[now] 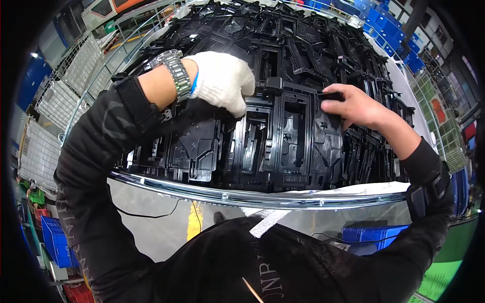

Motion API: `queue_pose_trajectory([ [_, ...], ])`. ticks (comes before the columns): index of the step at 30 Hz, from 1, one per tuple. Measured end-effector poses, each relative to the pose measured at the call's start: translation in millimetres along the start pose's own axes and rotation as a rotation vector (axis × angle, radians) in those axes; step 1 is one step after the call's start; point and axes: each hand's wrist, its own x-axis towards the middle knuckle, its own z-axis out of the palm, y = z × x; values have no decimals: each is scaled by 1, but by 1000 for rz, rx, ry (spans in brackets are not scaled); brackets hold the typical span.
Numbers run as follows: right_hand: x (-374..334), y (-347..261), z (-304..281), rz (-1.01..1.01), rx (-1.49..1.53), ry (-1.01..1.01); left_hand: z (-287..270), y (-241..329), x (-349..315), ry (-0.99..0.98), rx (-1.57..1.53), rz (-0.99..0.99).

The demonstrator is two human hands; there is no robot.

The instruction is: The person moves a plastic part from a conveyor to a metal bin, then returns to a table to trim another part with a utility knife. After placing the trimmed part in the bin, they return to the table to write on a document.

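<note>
A black moulded plastic frame (277, 132) with rectangular openings lies on top of a heap of similar black plastic parts (217, 30). My left hand (222, 83), in a white knit glove, is closed at the frame's upper left, its fingers curled and their tips partly hidden. Bare, my right hand (356, 107) pinches the frame's upper right edge between thumb and forefinger; its other fingers bend down beside a flat panel. A metal-link watch (177, 74) is on my left wrist.
The heap fills a large bin with a metal front rail (227, 197) and white lining (353, 189). Wire mesh cages (65, 101) stand at left. A blue crate (374, 233) sits below the rail at right, another blue crate (56, 242) at lower left. A thin cable (146, 216) lies on the floor.
</note>
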Motion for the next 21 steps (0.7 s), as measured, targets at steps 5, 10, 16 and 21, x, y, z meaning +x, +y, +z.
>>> queue_pose_trajectory([
  [5, 0, 5, 1, -138, -261, 8, -16, -10, -11, 62, -205, 69],
  [10, -5, -1, -3, -142, -265, -88, -52, -49, -33, 423, -158, 10],
  [16, -11, -11, -12, -125, -293, -41, -49, -79, -90, 84, -178, -311],
  [21, -17, -19, -13, -197, -403, 23, 3, -76, -84, 93, -302, -242],
])
